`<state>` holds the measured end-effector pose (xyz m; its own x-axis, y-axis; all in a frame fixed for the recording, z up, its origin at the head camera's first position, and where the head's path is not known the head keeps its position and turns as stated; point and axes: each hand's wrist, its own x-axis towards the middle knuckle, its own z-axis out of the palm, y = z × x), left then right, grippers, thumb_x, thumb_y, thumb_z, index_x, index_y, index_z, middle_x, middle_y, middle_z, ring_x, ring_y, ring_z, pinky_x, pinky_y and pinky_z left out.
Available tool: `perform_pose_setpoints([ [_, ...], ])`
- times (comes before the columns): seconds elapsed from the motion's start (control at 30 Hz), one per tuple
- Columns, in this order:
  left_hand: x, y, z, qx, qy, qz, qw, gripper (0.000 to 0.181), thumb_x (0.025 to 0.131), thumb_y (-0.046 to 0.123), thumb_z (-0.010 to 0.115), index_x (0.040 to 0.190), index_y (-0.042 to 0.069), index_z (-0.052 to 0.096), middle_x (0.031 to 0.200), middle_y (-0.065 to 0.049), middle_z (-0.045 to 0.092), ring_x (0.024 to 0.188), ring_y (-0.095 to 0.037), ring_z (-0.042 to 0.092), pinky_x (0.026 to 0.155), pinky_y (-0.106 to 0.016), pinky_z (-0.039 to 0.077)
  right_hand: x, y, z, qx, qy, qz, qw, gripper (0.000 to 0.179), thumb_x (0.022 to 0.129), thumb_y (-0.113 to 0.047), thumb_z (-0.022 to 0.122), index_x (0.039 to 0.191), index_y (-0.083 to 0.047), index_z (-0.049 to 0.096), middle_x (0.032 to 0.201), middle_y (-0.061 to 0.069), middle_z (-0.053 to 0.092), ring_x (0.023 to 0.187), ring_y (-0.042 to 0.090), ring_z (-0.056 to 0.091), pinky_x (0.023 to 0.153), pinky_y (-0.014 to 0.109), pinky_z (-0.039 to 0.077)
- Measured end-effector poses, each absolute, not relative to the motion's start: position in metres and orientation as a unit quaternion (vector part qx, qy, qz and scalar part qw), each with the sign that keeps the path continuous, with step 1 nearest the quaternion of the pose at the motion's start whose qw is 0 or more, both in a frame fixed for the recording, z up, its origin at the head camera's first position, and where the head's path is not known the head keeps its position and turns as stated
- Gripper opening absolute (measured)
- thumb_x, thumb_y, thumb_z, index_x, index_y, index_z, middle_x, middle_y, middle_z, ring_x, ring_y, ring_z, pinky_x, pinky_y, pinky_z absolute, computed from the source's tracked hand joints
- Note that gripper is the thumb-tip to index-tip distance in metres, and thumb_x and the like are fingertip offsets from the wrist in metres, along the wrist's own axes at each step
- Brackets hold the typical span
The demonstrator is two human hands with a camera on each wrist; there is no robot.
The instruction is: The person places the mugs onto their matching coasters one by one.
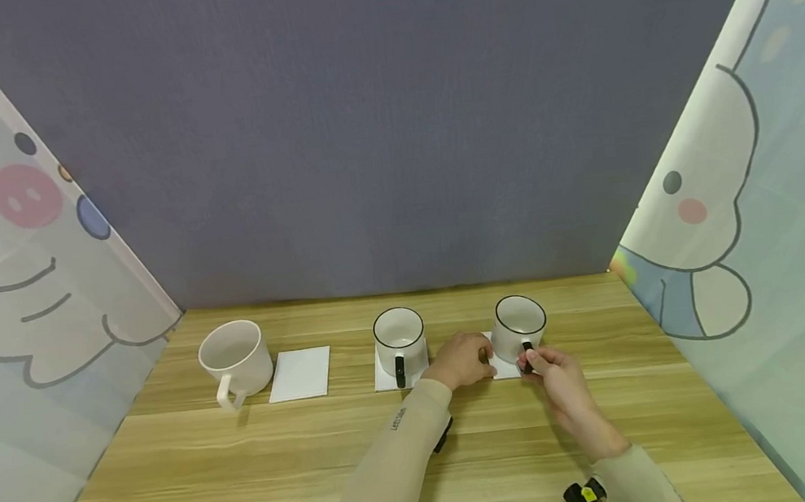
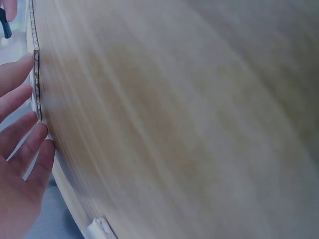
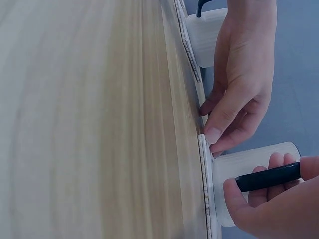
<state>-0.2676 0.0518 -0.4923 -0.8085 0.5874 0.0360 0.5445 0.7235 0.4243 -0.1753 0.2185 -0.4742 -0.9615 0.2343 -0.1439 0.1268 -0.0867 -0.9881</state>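
A white mug (image 1: 519,327) with a black rim and black handle stands on a white square coaster (image 1: 505,369) at the right of the row. My right hand (image 1: 564,385) pinches its handle, thumb and fingers round the black part (image 3: 271,177) in the right wrist view. From the other side my left hand (image 1: 461,361) reaches in, fingertips at the left edge of that same coaster. In the left wrist view the left fingers (image 2: 22,137) are extended along the coaster's edge. Nothing is gripped in that hand.
Left of my left hand, a matching mug (image 1: 398,337) stands on its own coaster (image 1: 384,382). Farther left lie a bare white coaster (image 1: 301,374) and a plain white, wider mug (image 1: 249,373). All are on a wooden table (image 1: 250,480) backed by a dark panel (image 1: 383,138).
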Motion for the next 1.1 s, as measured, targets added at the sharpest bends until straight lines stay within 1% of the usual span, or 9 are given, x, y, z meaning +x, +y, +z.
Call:
perform_pose_setpoints([
  [0.4, -0.2660, 0.0518, -0.4904, 0.307, 0.927, 0.209, 0.048, 0.021, 0.086, 0.030, 0.083, 0.101, 0.019, 0.074, 0.104, 0.008, 0.071, 0.103, -0.015, 0.063, 0.092, -0.028, 0.050, -0.1749, 0.2205, -0.4729, -0.131, -0.695, 0.707, 0.029, 0.028, 0.106, -0.005, 0.049, 0.118, 0.019, 0.057, 0.099, 0.006, 0.063, 0.093, 0.013, 0.061, 0.090, 0.032, 0.056],
  [0.77, -0.2658, 0.0529, -0.4908, 0.307, 0.927, 0.211, 0.050, 0.021, 0.085, 0.031, 0.084, 0.100, 0.020, 0.074, 0.104, 0.009, 0.071, 0.102, -0.014, 0.063, 0.090, -0.027, 0.050, -0.1737, 0.2211, -0.4740, -0.130, -0.704, 0.698, 0.029, 0.028, 0.106, -0.005, 0.050, 0.118, 0.019, 0.058, 0.099, 0.006, 0.064, 0.092, 0.012, 0.062, 0.088, 0.031, 0.057],
  [0.97, -0.2684, 0.0541, -0.4904, 0.291, 0.933, 0.201, 0.062, 0.020, 0.085, 0.031, 0.084, 0.098, 0.021, 0.074, 0.107, 0.008, 0.071, 0.102, -0.013, 0.063, 0.087, -0.028, 0.052, -0.1739, 0.2195, -0.4735, -0.124, -0.712, 0.690, 0.034, 0.028, 0.106, -0.004, 0.050, 0.116, 0.020, 0.058, 0.100, 0.010, 0.064, 0.093, 0.015, 0.062, 0.087, 0.032, 0.057],
  [1.1, -0.2667, 0.0556, -0.4865, 0.291, 0.935, 0.192, 0.061, 0.015, 0.088, 0.029, 0.082, 0.097, 0.020, 0.073, 0.103, 0.007, 0.069, 0.094, -0.011, 0.062, 0.079, -0.028, 0.052, -0.1750, 0.2196, -0.4738, -0.123, -0.715, 0.688, 0.035, 0.028, 0.106, -0.004, 0.050, 0.116, 0.020, 0.058, 0.100, 0.010, 0.064, 0.092, 0.014, 0.062, 0.086, 0.032, 0.058],
])
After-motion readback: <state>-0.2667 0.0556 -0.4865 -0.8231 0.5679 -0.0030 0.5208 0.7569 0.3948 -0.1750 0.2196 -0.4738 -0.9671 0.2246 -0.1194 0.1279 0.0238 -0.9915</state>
